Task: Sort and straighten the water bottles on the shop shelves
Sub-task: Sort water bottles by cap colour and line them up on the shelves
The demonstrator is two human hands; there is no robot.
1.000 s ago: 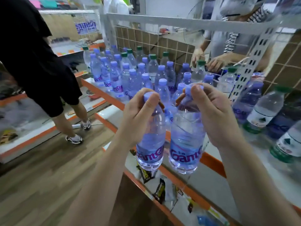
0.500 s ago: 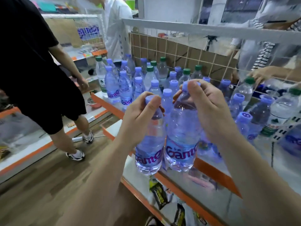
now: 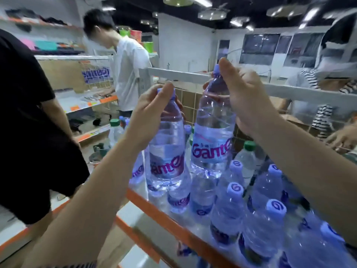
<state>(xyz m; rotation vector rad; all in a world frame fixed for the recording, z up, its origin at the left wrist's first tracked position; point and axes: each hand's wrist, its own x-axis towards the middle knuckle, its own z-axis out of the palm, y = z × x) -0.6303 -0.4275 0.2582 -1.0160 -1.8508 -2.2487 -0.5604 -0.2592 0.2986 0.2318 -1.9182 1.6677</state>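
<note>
Purple-cap bottles (image 3: 233, 207) crowd shelf (image 3: 164, 215) below both hands. Left hand (image 3: 152, 117) grips left bottle (image 3: 166, 151) by the neck. Right hand (image 3: 245, 101) pinches right bottle (image 3: 212, 140) at the cap, held slightly higher. White-shirted person (image 3: 129, 74) beyond left hand.

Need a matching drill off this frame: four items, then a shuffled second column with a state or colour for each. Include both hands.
Column 1
1. left hand
2. right hand
3. shelf front edge
4. standing bottle next to the right forearm

Column 2
A. orange
B. grips the top of the higher lifted bottle
C. green cap
D. grips the top of the lower lifted bottle

Pairs: 1-D, 2-B, 3-A, 4-C
</note>
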